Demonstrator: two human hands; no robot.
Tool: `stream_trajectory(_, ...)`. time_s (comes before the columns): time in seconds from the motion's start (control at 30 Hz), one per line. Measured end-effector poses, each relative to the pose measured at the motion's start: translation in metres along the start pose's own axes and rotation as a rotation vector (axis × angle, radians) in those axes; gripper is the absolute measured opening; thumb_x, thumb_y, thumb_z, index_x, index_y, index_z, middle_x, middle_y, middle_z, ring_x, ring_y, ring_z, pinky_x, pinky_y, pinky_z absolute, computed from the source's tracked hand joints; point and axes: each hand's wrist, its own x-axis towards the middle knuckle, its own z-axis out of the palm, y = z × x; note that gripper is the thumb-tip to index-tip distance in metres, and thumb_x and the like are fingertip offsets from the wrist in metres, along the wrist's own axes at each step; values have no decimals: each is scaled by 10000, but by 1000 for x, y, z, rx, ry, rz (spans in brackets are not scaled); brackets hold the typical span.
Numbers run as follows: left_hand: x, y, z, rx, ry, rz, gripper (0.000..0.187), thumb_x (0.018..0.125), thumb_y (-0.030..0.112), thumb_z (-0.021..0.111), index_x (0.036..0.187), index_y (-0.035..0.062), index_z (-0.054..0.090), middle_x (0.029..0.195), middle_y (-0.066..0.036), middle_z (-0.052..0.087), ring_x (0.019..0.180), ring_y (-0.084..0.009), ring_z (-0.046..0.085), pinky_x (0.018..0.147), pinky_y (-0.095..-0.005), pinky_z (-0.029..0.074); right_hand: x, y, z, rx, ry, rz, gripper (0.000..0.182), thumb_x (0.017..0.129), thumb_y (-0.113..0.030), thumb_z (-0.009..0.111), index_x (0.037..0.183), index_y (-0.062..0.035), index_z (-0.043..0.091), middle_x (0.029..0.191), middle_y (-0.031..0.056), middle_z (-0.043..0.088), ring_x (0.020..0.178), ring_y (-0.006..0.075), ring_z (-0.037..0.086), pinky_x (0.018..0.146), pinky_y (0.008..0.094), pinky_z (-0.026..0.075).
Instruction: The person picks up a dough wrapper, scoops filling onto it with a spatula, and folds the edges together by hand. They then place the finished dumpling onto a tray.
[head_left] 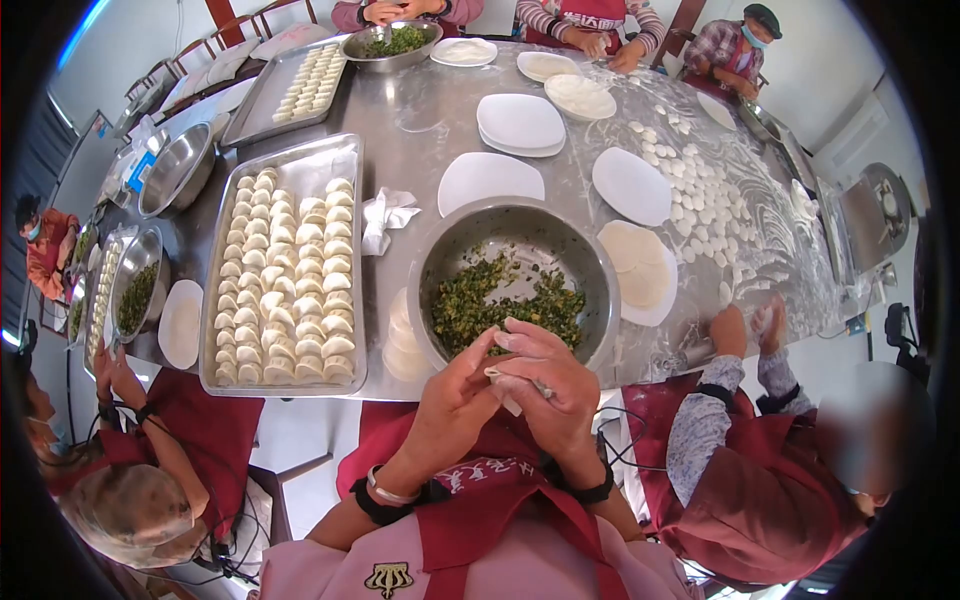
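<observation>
At the near edge of a steel bowl [530, 228], left hand [460, 395] and right hand [550, 385] meet, fingers closed on a small piece of pale dough [492, 372], mostly hidden between them. Chopped green-and-yellow filling [540, 312] lies in the bowl. Left of it: overlapping round wrappers [403, 345], then metal tray [316, 170], folded dumplings [280, 285] in rows. Right: white plate [655, 312] bearing more wrappers. Farther right, small dough pieces [692, 195] on floured table [790, 275].

Near the surface's [405, 115] front edge, passage between dumpling tray [312, 170] and metal bowl [500, 225] is obstructed by wrappers [403, 345]; toward the far edge, bare room is left beside white plates [520, 122].
</observation>
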Motion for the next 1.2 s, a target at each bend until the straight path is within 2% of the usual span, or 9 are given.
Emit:
stream_trajectory(0.03,-1,0,0,-20,19,-14,572,979,-19,507,1518,-33,315,1359,-109,549,1227,-139,522,1017,-283,443,0,0,2,0,34,-12,146,770,-25,749,913,-56,748,1133,136,714,1171,326,636,969,398,518)
stream_trajectory(0.1,-2,-9,-3,128,-5,52,545,985,-7,508,1505,-31,347,1347,-94,562,1218,-126,524,1012,-279,442,1,0,5,1,98,-35,164,762,-11,750,919,-57,745,1129,135,715,1166,324,638,967,401,520)
stream_trajectory(0.23,-3,-14,-10,203,-41,55,538,992,4,505,1508,-19,353,1353,-72,561,1199,-111,528,1015,-281,435,1,4,1,-58,3,-105,242,747,-9,756,983,-54,728,1170,132,700,1174,328,631,978,404,514)
stream_trajectory(0.3,-1,-8,-6,98,-63,65,575,970,-24,510,1515,-27,327,1341,-95,573,1208,-125,532,1018,-282,430,2,4,-2,-77,-40,-115,296,754,-33,756,1048,-53,720,1215,140,680,1211,340,606,1007,413,496)
stream_trajectory(0.4,-1,-1,-3,-6,-91,25,621,957,-33,520,1532,-18,286,1326,-112,581,1212,-130,535,1017,-286,431,8,-13,-10,13,-83,114,366,770,-83,755,1131,-58,706,1281,152,644,1285,346,547,1056,420,456)
stream_trajectory(0.5,-1,2,-6,19,-153,-19,671,944,-52,509,1553,0,232,1316,-116,583,1209,-132,542,1010,-289,440,12,-13,-15,148,-196,136,399,786,-118,749,1178,-65,698,1304,160,628,1335,354,499,1086,429,423)
stream_trajectory(0.7,-5,-8,-8,0,-152,-12,734,901,-104,464,1566,9,177,1308,-130,586,1191,-155,571,992,-297,462,11,-2,-15,157,-243,-6,337,757,-83,775,1090,-68,724,1279,142,648,1304,356,533,1010,420,489)
stream_trajectory(1.0,-6,-1,-5,-20,-128,-34,716,927,-95,488,1559,-9,164,1341,-152,565,1205,-178,569,1002,-316,473,10,-11,-12,232,-175,114,201,768,-66,782,961,-51,728,1234,141,674,1275,336,564,954,403,531)
stream_trajectory(1.2,-7,6,-1,-22,-113,2,653,956,-65,507,1541,-20,218,1360,-145,554,1226,-173,556,1013,-314,465,4,-2,-8,251,-128,23,182,767,-41,781,942,-31,729,1120,144,716,1217,341,610,943,409,542)
